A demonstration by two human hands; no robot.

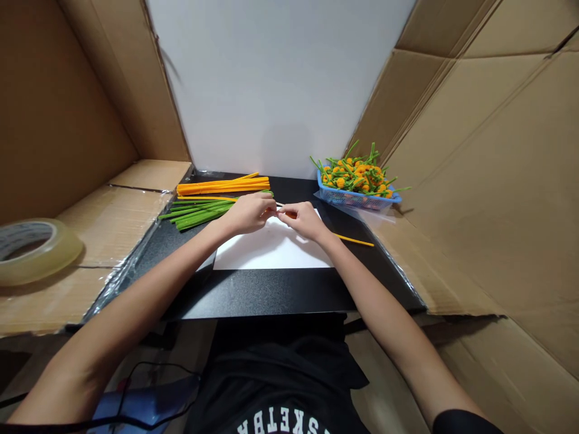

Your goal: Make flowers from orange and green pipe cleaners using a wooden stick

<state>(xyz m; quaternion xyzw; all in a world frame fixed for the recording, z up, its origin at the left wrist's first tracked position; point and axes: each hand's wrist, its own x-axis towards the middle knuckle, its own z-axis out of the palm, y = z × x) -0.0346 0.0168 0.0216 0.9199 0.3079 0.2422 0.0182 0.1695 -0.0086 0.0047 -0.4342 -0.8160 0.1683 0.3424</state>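
My left hand (248, 213) and my right hand (302, 220) meet above the far edge of a white paper sheet (271, 248), their fingertips pinching a thin pipe cleaner (280, 204). A small orange piece (291, 213) shows just beyond my right fingers, and the hands hide most of what they hold. A bundle of green pipe cleaners (196, 212) lies just past my left hand, below a stack of orange pipe cleaners (222, 187). A single orange pipe cleaner (355, 240) lies to the right of my right wrist.
A blue plastic basket (357, 199) heaped with orange-and-green pipe-cleaner flowers (355, 175) stands at the back right of the black table (271, 295). A roll of clear tape (36, 252) sits on the cardboard (85, 241) at left. Cardboard walls flank the table, with a white panel (275, 78) behind.
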